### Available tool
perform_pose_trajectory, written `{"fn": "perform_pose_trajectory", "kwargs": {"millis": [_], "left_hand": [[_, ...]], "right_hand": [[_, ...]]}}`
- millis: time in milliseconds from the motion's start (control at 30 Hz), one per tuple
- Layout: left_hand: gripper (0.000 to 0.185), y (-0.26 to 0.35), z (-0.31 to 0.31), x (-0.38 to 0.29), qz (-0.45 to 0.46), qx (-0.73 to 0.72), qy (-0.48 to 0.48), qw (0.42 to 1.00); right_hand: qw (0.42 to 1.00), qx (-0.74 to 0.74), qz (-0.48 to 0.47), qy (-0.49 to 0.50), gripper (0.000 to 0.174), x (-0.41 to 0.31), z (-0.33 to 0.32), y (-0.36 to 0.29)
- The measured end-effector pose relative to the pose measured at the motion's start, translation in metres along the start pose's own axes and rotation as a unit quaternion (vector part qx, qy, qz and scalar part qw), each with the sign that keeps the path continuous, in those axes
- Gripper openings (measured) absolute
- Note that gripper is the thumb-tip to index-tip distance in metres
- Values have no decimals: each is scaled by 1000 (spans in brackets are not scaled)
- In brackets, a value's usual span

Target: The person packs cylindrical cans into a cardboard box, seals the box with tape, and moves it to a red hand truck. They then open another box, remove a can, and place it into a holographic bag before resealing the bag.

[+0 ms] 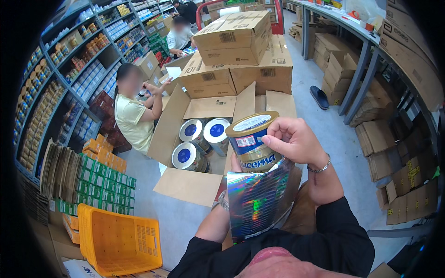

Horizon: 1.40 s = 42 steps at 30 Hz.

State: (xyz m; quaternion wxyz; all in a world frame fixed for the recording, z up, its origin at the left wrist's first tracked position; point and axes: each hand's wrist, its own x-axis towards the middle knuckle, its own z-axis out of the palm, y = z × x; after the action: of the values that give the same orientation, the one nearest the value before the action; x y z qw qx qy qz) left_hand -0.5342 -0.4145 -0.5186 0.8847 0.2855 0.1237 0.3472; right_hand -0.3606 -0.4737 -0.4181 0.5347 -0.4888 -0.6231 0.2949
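A gold and blue Glucerna can (259,149) with a gold lid is tilted before my chest. My left hand (235,163) holds it from behind and below, mostly hidden by the can and the sheet. At the can's upper right, my right hand (292,139) has thumb and forefinger close together against the blue band, beside a small sticker (260,138). Whether anything is pinched there is hidden. A shiny holographic sheet (260,198) with fine rows hangs below the can, across my left forearm. Several cans (184,155) stand in an open cardboard box (189,182) ahead, silver ends up.
Closed cartons (233,38) are stacked behind the box. A yellow plastic crate (121,239) lies at lower left, near green boxes (104,187). One person (134,111) sits left of the box, another (180,38) farther back. Stocked shelves (80,66) line the left; a workbench (344,21) stands right.
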Motion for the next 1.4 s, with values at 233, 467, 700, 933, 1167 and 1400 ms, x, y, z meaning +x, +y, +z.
{"fn": "perform_pose_trajectory", "kwargs": {"millis": [233, 467, 700, 933, 1167, 1400], "left_hand": [[60, -5, -3, 2, 45, -2, -22, 999], [64, -6, 3, 7, -15, -86, -4, 996], [70, 1, -23, -13, 83, 159, -13, 984], [110, 40, -38, -44, 116, 191, -115, 968], [93, 130, -96, -111, 192, 194, -26, 962], [94, 169, -152, -68, 210, 555, 164, 788]], "right_hand": [[994, -91, -21, 50, 15, 0, 7, -1], [982, -164, -46, 77, 20, 0, 7, -6], [975, -184, -11, 123, 17, 5, -6, 5], [996, -19, 13, 89, 21, -12, -36, -1], [983, -13, -40, 176, 21, -10, -48, 8], [983, -1, -58, 175, 22, -7, -37, 3]]}}
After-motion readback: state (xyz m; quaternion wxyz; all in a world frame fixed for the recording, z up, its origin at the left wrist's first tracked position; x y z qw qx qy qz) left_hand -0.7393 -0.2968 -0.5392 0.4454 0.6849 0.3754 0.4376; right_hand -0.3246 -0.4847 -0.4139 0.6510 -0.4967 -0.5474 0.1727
